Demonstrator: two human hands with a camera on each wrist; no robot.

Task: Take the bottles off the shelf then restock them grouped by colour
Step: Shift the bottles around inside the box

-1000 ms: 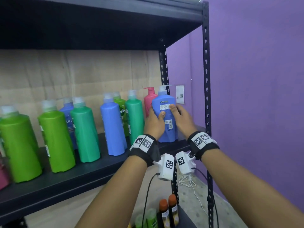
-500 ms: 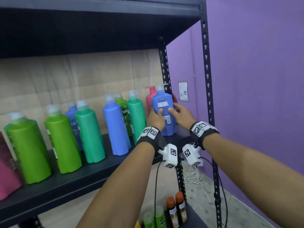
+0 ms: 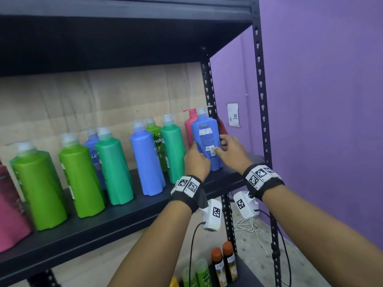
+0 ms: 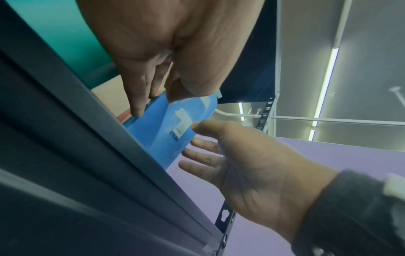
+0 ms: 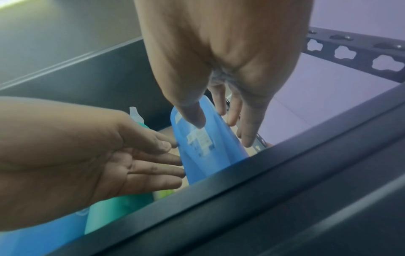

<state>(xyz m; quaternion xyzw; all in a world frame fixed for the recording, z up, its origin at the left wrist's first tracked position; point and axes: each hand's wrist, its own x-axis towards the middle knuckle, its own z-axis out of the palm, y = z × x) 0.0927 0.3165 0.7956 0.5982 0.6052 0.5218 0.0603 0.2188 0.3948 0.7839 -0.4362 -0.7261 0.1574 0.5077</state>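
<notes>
Tall blue plastic pump bottle (image 3: 207,141) stood between both hands on black metal shelf (image 3: 128,212). Left hand (image 3: 195,160), right hand (image 3: 233,151): straight fingers touched its sides, nothing clasped. Likely heavy, smooth-walled (grip mid-body, two-handed).

You're in a stockroom or shop mock-up: a black steel shelf (image 3: 128,214) carries rows of shampoo bottles (image 3: 148,162) (green, blue, pink), backed by cardboard (image 3: 93,100), beside a purple wall (image 3: 321,100).
</notes>
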